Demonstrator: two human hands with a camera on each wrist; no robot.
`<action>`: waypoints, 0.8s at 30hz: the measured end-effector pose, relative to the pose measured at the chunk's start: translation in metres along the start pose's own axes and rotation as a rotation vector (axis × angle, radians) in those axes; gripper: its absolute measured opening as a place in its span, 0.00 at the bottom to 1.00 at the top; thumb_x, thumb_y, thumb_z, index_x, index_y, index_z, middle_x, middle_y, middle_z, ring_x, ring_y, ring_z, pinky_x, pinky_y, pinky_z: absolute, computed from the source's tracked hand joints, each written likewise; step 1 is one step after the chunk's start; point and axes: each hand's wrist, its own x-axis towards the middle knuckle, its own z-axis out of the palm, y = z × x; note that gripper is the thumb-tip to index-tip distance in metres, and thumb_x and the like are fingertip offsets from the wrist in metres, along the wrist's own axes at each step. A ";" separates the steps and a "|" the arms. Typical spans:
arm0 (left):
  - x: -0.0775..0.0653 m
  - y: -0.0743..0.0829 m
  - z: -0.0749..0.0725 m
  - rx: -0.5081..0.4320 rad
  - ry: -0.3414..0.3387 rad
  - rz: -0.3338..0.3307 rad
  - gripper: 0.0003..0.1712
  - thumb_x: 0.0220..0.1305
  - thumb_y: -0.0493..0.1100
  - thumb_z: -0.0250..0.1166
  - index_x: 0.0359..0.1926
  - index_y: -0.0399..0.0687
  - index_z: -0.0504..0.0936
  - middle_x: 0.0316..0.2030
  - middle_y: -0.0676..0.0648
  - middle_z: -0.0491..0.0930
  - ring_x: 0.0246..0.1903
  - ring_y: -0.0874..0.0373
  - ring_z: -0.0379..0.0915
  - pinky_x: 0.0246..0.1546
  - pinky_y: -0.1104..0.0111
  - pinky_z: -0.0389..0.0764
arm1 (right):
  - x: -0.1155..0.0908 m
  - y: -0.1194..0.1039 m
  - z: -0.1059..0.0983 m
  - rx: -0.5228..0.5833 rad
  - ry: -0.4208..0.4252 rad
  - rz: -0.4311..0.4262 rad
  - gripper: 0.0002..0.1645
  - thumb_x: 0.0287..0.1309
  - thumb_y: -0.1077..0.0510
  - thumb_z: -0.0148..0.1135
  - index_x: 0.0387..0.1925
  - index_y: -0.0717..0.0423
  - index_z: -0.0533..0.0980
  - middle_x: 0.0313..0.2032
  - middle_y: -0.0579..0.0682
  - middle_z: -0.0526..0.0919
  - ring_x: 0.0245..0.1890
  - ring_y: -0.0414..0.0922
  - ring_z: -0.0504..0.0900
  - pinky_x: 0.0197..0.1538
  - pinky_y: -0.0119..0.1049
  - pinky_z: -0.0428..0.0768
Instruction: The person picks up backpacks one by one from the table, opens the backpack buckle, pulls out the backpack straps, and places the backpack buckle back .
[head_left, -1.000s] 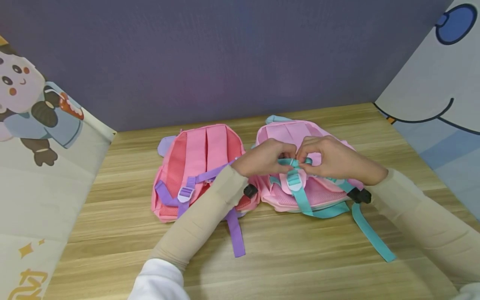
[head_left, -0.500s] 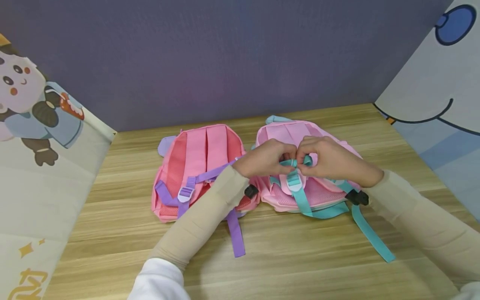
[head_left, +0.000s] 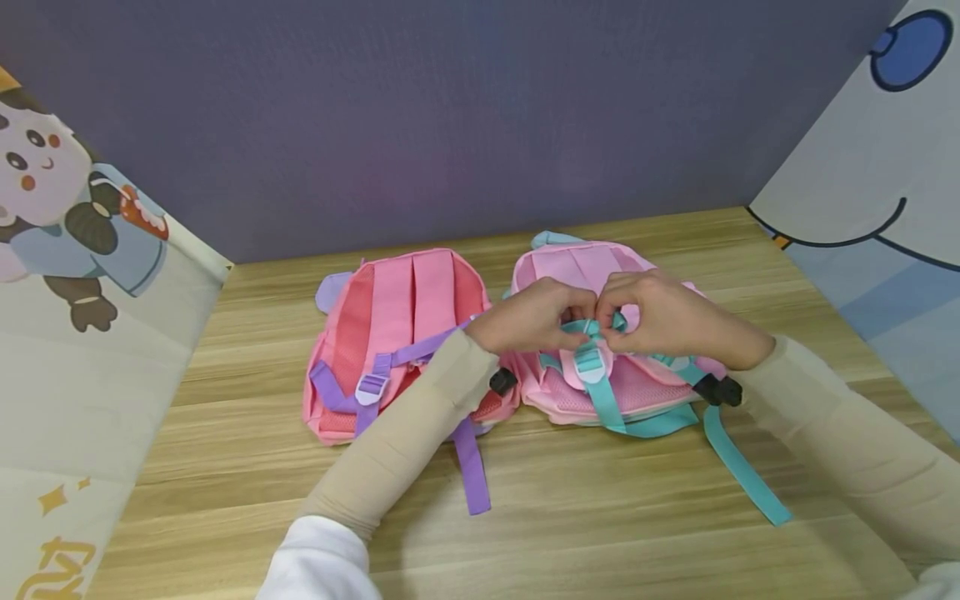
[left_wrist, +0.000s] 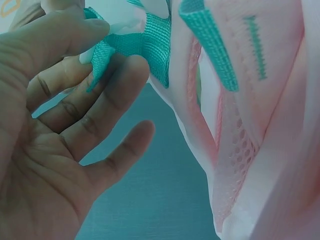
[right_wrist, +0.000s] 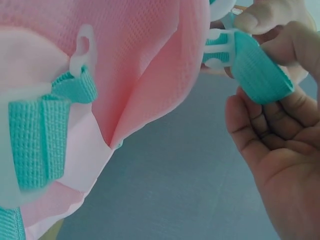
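Observation:
A light pink backpack [head_left: 558,396] lies back side up, with teal straps [head_left: 602,400] and white adjusters. Over it, my left hand [head_left: 536,317] pinches teal webbing [left_wrist: 102,55] between thumb and fingers, its little finger standing apart. Close against it, my right hand [head_left: 652,315] grips a folded loop of teal strap [right_wrist: 260,70]. A white plastic buckle [right_wrist: 220,48] joins this loop on its left side in the right wrist view. Part of the buckle is hidden behind the fingers. Another white clip [right_wrist: 84,50] hangs on a short teal loop nearer the bag's middle.
A coral pink backpack [head_left: 352,333] with purple straps [head_left: 471,467] lies on the left, partly under my left forearm. Black pieces [head_left: 717,390] sit near the right wrist, beside a loose teal strap end [head_left: 746,471]. A dark panel [head_left: 480,125] stands behind the wooden table [head_left: 247,400].
My right hand and wrist make only a slight sideways shift while both hands stay on the teal strap. Both backpacks stay in place.

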 end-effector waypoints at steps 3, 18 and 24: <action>-0.001 0.000 0.000 0.021 0.003 -0.009 0.09 0.52 0.39 0.71 0.27 0.50 0.76 0.22 0.56 0.74 0.25 0.65 0.69 0.28 0.76 0.71 | 0.000 -0.001 -0.001 0.005 0.001 -0.005 0.16 0.33 0.67 0.70 0.20 0.42 0.77 0.25 0.33 0.74 0.30 0.34 0.72 0.34 0.30 0.73; -0.005 -0.003 -0.002 0.064 0.008 -0.039 0.09 0.52 0.39 0.72 0.29 0.49 0.77 0.23 0.56 0.76 0.26 0.66 0.70 0.29 0.76 0.72 | -0.003 -0.005 0.002 0.016 0.016 -0.003 0.16 0.40 0.64 0.72 0.27 0.44 0.75 0.29 0.36 0.74 0.33 0.35 0.71 0.37 0.32 0.73; -0.004 0.002 -0.003 0.088 -0.012 -0.057 0.08 0.54 0.40 0.69 0.32 0.49 0.78 0.25 0.55 0.76 0.26 0.67 0.70 0.30 0.77 0.71 | -0.001 -0.004 0.009 0.039 0.014 0.003 0.13 0.45 0.65 0.71 0.29 0.45 0.79 0.31 0.36 0.75 0.33 0.36 0.71 0.36 0.33 0.72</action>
